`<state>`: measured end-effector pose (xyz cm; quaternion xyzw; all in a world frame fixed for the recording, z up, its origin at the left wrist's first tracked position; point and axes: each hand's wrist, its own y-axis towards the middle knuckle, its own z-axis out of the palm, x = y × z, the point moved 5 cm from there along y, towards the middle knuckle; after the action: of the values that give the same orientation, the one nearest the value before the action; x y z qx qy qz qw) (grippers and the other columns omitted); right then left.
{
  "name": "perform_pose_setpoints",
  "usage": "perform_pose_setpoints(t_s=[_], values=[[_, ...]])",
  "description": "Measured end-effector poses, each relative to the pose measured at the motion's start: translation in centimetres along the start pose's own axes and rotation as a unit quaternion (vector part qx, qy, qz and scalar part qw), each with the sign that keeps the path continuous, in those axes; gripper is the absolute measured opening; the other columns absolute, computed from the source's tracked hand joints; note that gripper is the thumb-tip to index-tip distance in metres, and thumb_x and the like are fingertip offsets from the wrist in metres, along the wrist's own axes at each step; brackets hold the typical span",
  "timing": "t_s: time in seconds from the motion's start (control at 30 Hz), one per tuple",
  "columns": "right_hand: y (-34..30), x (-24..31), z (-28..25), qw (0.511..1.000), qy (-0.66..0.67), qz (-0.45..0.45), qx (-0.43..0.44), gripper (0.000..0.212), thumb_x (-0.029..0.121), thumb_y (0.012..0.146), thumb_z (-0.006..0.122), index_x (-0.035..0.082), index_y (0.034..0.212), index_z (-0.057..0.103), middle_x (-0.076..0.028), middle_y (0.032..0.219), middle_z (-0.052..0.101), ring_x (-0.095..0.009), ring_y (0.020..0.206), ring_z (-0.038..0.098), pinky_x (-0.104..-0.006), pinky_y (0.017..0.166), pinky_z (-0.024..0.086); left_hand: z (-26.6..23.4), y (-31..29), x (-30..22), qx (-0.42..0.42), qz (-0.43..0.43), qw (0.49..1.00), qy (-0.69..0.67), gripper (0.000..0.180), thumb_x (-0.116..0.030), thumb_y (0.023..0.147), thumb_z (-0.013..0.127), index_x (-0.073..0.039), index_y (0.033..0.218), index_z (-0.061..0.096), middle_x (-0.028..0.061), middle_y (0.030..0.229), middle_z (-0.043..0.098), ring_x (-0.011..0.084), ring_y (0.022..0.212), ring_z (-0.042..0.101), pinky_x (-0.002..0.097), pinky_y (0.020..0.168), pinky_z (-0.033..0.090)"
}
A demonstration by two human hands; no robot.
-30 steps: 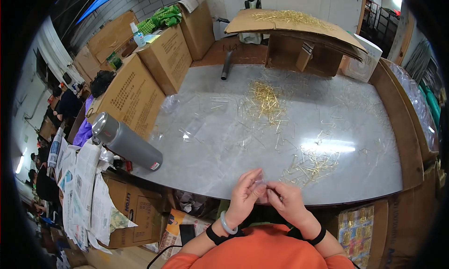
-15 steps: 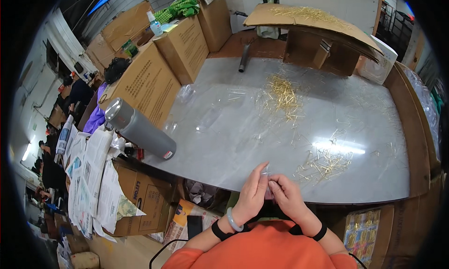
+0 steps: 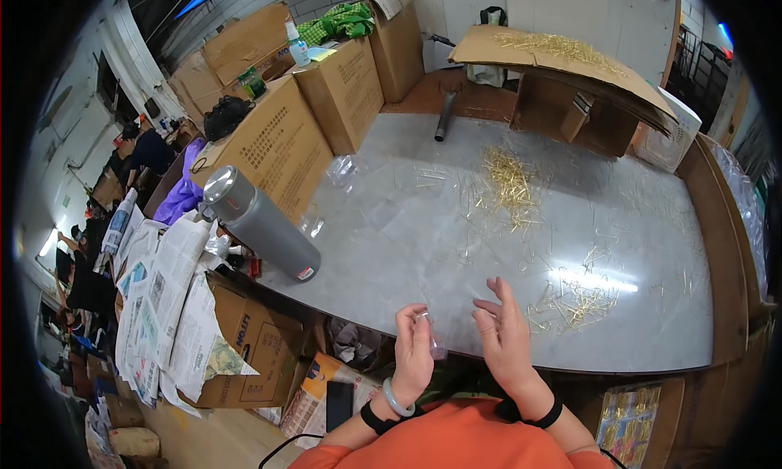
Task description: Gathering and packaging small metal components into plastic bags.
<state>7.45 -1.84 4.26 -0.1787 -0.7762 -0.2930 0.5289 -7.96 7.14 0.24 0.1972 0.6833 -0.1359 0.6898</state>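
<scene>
My left hand point(image 3: 414, 356) is closed at the table's front edge on a small clear plastic bag point(image 3: 436, 347), pinched between thumb and fingers. What the bag holds, if anything, is too small to make out. To its right, apart from the bag, my right hand point(image 3: 505, 340) is raised with fingers spread and nothing in it. Just beyond that hand lies a loose heap of thin gold-coloured bent metal pins point(image 3: 580, 302). A denser pile of gold pins point(image 3: 511, 185) lies farther back on the grey tabletop point(image 3: 391, 261).
A grey flask point(image 3: 265, 233) stands at the table's left edge beside cardboard boxes point(image 3: 261, 155). Clear plastic pieces point(image 3: 342, 171) lie nearby. At the back are a dark tube point(image 3: 445, 117) and an open carton point(image 3: 570, 118). Newspapers point(image 3: 175, 306) hang at the left.
My hands have parted. The right hand let go of the bag and opened, moving right; the left moved slightly left, keeping the bag. The whole view has shifted a little.
</scene>
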Motion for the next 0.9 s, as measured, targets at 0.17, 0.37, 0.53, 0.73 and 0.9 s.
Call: perform_pose_setpoints(t_s=[0.17,0.37,0.53,0.73,0.9], values=[[-1.8,-0.3,2.4,0.968,0.105,0.062,0.218,0.026,0.019,0.096,0.073,0.0,0.112,0.068,-0.006,0.089,0.067,-0.014,0.073,0.062,-0.0296,0.067,0.051,0.7,-0.8,-1.5,0.02,0.026,0.999,0.026,0.032,-0.029,0.112,0.039,-0.004,0.131,0.046,0.0044,0.101,0.053,0.0105,0.079,0.048,0.0276,0.07,0.043],[-3.3,-1.5,2.0,0.894,0.28,0.215,0.275,0.024,0.022,0.105,0.061,0.0,0.111,0.069,0.0,0.085,0.066,-0.008,0.072,0.059,-0.0238,0.064,0.05,2.1,-0.1,-0.5,0.07,0.015,0.997,-0.017,0.031,-0.027,0.112,0.04,-0.005,0.131,0.05,0.0088,0.099,0.061,0.0104,0.074,0.051,0.0256,0.066,0.045],[-3.5,-1.1,1.9,0.927,0.24,0.186,0.22,0.021,0.015,0.106,0.056,0.001,0.119,0.064,-0.001,0.084,0.065,-0.007,0.071,0.058,-0.023,0.062,0.048,2.4,-0.6,-1.9,0.104,0.083,0.987,0.085,0.034,-0.026,0.111,0.044,0.0,0.133,0.041,0.0189,0.125,0.061,0.0182,0.079,0.065,0.0311,0.068,0.052],[-3.4,-1.0,1.3,0.981,0.065,0.09,0.159,0.015,0.009,0.1,0.06,0.0,0.112,0.063,-0.012,0.089,0.068,-0.018,0.074,0.064,-0.0308,0.064,0.052,2.9,-1.3,-3.3,0.042,0.226,0.94,0.251,0.036,-0.02,0.105,0.054,0.006,0.127,0.045,0.0287,0.131,0.061,0.0351,0.071,0.071,0.0403,0.063,0.055],[-4.3,0.7,0.2,0.982,-0.09,-0.162,0.033,0.018,0.004,0.093,0.062,0.003,0.112,0.061,-0.019,0.092,0.065,-0.038,0.081,0.066,-0.0428,0.069,0.054,0.8,0.5,-1.9,-0.032,0.139,0.924,0.356,0.023,-0.019,0.104,0.053,0.002,0.113,0.057,0.0259,0.114,0.066,0.0426,0.08,0.067,0.048,0.071,0.053]])
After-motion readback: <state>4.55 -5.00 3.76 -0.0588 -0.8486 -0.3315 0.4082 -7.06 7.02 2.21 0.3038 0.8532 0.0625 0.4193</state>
